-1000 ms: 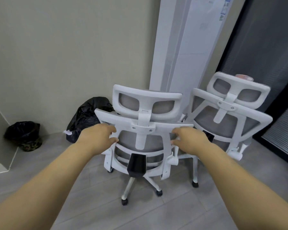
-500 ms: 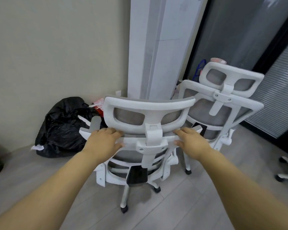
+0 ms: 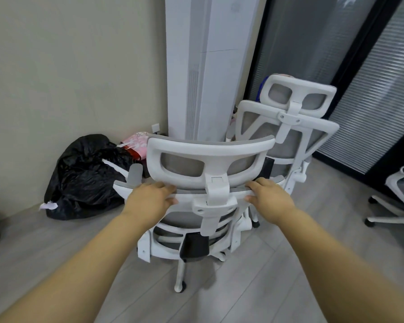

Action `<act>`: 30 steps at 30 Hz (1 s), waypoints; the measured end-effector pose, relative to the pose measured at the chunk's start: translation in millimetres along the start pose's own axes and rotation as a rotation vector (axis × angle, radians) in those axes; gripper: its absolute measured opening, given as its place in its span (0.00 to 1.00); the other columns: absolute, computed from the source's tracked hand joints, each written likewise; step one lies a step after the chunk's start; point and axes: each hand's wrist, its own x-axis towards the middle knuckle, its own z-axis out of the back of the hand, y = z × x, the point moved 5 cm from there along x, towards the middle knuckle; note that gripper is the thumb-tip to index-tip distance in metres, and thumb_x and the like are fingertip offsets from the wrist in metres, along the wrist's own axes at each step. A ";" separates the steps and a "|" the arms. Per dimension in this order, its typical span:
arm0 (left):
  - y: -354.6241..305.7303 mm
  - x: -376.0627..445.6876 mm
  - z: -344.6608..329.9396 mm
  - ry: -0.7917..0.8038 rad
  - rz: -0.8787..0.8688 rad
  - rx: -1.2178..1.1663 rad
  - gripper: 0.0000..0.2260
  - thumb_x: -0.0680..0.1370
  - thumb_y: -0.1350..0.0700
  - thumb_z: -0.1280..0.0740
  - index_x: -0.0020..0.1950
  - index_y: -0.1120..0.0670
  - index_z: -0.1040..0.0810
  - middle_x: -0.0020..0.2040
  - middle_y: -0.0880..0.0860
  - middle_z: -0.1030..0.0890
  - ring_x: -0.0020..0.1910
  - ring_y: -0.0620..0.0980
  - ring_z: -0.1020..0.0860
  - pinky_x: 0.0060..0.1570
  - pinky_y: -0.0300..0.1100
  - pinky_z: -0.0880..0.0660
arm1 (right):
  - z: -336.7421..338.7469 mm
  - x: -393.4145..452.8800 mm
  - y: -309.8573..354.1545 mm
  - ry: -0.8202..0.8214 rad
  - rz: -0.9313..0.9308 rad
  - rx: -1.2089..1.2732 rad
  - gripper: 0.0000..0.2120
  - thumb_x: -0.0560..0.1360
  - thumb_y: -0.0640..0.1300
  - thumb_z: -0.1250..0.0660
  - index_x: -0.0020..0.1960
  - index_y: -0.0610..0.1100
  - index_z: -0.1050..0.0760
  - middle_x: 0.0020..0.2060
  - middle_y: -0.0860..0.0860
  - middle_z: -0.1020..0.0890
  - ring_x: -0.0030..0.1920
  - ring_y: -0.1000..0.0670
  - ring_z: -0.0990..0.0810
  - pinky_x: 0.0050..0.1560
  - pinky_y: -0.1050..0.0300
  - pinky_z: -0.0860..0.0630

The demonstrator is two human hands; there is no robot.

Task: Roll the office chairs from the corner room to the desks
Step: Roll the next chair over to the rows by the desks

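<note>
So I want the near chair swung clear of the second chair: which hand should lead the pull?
Probably the left hand: it grips the near chair on the open side, while the right hand sits beside the second chair.

A person's left hand [image 3: 149, 201] and right hand [image 3: 272, 198] grip the top rail of a white office chair [image 3: 210, 206], one on each side of its headrest post. A second white chair [image 3: 287, 127] stands just behind it beside a tall white unit [image 3: 203, 66], with a black rubbish bag [image 3: 84, 176] on the grey floor [image 3: 254, 276] against the wall.
</note>
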 end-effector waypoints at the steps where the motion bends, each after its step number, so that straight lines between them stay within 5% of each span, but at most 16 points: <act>1: -5.5 -7.0 -0.1 -0.002 -0.011 0.003 0.15 0.79 0.47 0.40 0.63 0.50 0.25 0.60 0.50 0.21 0.57 0.56 0.25 0.56 0.44 0.32 | -2.0 -12.7 -2.5 -0.012 -0.009 0.006 0.21 0.80 0.53 0.43 0.70 0.49 0.35 0.65 0.49 0.30 0.66 0.46 0.33 0.66 0.48 0.34; 12: -35.4 -94.3 8.1 0.087 -0.165 -0.039 0.15 0.79 0.50 0.39 0.65 0.50 0.26 0.64 0.51 0.24 0.62 0.55 0.27 0.60 0.47 0.32 | -13.2 -171.4 0.4 -0.126 -0.102 0.106 0.22 0.76 0.59 0.40 0.66 0.50 0.30 0.60 0.49 0.28 0.62 0.46 0.31 0.64 0.49 0.33; 30: -78.0 -215.0 -1.8 0.189 -0.574 -0.057 0.19 0.80 0.47 0.41 0.70 0.45 0.32 0.66 0.51 0.26 0.65 0.54 0.30 0.70 0.54 0.41 | -30.4 -408.6 56.6 -0.231 -0.563 0.162 0.20 0.75 0.58 0.37 0.62 0.48 0.27 0.54 0.47 0.27 0.58 0.46 0.31 0.50 0.56 0.33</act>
